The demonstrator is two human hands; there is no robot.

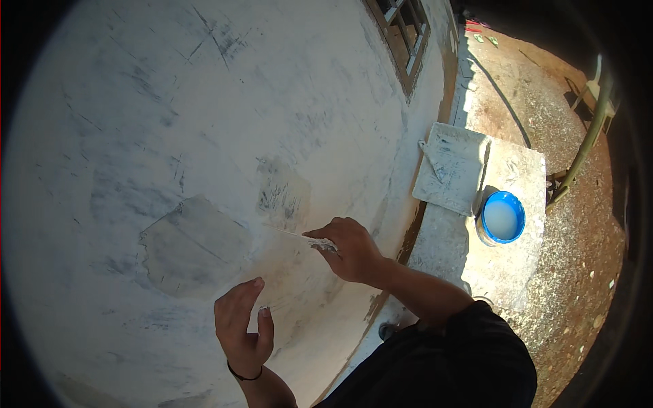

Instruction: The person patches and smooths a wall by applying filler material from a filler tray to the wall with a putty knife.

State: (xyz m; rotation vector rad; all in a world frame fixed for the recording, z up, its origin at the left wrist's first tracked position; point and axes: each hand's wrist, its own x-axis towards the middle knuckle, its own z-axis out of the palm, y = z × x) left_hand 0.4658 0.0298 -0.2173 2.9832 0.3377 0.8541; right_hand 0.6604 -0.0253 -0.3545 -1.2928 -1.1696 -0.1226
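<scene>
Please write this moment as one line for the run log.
right hand: presses putty knife on white wall | left hand: open, near wall | blue bucket: on slab, right

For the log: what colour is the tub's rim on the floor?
Bright blue tub, whitish inside; head view.

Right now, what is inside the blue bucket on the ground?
The blue bucket holds a pale whitish liquid or paste, filling it partway. Its bottom is covered by this, so I cannot see it. Nothing else shows inside.

Blue bucket [503, 219] beside board [449, 170], window [403, 34] above.
</scene>
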